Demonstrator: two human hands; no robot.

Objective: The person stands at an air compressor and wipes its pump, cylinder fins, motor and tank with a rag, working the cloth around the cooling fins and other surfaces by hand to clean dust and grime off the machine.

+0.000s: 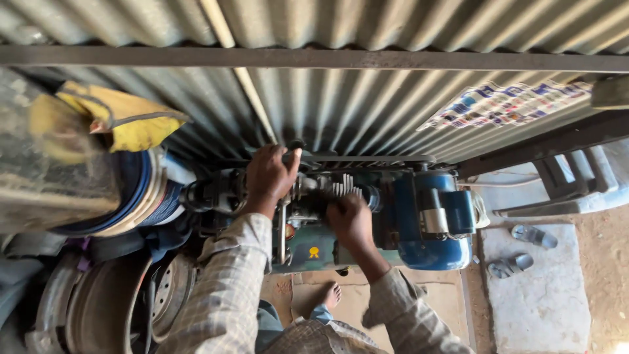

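Observation:
A dark green and blue compressor machine (367,229) stands on the ground against a corrugated metal wall (367,111). My left hand (268,176) grips a dark round part at the machine's upper left, next to the pulley and belt. My right hand (350,219) rests closed on the finned cylinder in the machine's middle; what it holds is hidden. The blue motor (436,226) sits at the right end. Both sleeves are checked. My bare foot (331,295) shows below the machine.
A stack of tyres and metal rims (111,288) fills the left, with a yellow cloth (121,118) on top. A pair of sandals (524,249) lies on a pale slab (544,301) at right, near a grey plastic chair (563,183).

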